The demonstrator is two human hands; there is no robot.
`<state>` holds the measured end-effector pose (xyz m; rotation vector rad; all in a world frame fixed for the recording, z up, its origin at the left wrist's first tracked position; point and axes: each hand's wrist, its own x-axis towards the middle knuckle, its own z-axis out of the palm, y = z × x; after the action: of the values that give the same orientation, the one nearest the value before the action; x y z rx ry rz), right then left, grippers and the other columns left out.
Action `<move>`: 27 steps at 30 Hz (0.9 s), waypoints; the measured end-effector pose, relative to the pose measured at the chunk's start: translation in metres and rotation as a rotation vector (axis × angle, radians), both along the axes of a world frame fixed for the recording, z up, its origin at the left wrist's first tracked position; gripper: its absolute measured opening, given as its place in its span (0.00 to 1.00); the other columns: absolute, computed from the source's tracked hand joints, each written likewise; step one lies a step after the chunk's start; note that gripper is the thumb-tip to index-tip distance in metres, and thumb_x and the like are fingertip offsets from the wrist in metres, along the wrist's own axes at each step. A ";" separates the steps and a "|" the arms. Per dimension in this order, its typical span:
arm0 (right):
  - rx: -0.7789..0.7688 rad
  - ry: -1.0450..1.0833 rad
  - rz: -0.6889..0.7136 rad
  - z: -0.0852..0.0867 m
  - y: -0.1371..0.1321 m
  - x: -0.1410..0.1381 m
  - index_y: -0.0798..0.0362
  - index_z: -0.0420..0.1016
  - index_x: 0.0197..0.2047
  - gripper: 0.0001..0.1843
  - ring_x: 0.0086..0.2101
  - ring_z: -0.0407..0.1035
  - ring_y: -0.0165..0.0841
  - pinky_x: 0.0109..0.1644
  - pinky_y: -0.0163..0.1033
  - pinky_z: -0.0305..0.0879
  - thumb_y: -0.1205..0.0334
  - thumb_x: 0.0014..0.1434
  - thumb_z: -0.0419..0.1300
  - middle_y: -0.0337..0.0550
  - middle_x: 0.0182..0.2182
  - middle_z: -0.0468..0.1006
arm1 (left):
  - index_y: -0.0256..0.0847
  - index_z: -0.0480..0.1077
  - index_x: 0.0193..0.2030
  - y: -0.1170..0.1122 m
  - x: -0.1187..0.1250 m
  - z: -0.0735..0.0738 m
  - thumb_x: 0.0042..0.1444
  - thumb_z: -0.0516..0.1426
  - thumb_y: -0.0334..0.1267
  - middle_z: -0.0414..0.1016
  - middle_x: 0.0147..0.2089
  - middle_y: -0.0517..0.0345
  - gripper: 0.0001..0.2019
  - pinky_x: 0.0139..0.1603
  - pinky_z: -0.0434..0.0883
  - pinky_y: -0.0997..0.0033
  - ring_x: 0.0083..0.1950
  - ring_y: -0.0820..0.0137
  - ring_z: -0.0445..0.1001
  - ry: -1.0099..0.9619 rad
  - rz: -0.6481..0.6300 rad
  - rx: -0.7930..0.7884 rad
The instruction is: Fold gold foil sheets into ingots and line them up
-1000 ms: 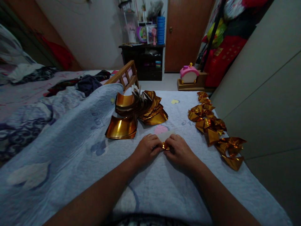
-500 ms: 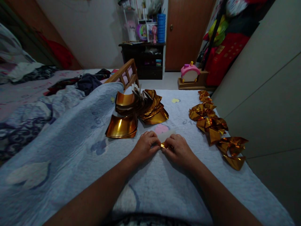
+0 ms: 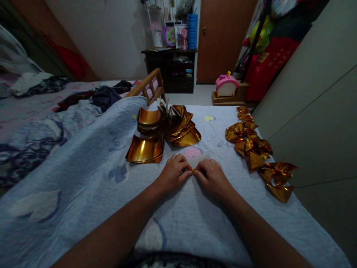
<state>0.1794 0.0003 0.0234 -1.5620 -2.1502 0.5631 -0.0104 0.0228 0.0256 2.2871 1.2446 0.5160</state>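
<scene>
My left hand (image 3: 175,172) and my right hand (image 3: 212,175) meet over the bed, thumbs and fingers pinched together at the near edge of a sheet of gold foil paper (image 3: 198,160). The sheet's pale back faces up beyond my fingers, and a small bit of gold shows between my thumbs. Most of its near edge is hidden by my fingers. Past my left hand lies a fanned stack of gold foil sheets (image 3: 145,149), curled at the ends. To the right, several folded gold foil pieces (image 3: 252,147) lie in a row along the bed's edge.
A pale blue quilt (image 3: 178,230) with printed hearts covers the bed. Wooden bed rails (image 3: 149,85) stand behind the stack. Farther back are a dark cabinet (image 3: 170,70), a pink toy (image 3: 226,85) and a door (image 3: 223,41). A pale panel (image 3: 320,123) borders the right side.
My fingertips have drawn closer together at the sheet's near edge, and less gold shows between them. The view has shifted slightly; the stack and folded pieces lie as before.
</scene>
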 end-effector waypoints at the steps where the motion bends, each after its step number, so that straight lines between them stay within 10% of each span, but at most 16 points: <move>1: -0.002 0.001 -0.009 0.000 0.000 0.000 0.54 0.75 0.33 0.06 0.37 0.64 0.35 0.42 0.40 0.51 0.65 0.63 0.61 0.43 0.33 0.75 | 0.40 0.76 0.37 0.000 0.000 0.000 0.61 0.62 0.37 0.71 0.42 0.54 0.04 0.51 0.65 0.59 0.48 0.61 0.68 0.002 0.001 0.002; 27: 0.059 0.018 -0.073 -0.009 -0.002 -0.005 0.52 0.70 0.32 0.06 0.40 0.65 0.37 0.44 0.41 0.56 0.70 0.60 0.58 0.45 0.37 0.70 | 0.40 0.72 0.35 -0.009 0.013 -0.001 0.62 0.58 0.37 0.69 0.44 0.52 0.05 0.51 0.65 0.57 0.49 0.60 0.66 0.118 0.162 0.057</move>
<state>0.1749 -0.0014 0.0144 -1.5906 -2.0681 0.4831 0.0021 0.0135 0.0242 2.3048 1.4998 0.4839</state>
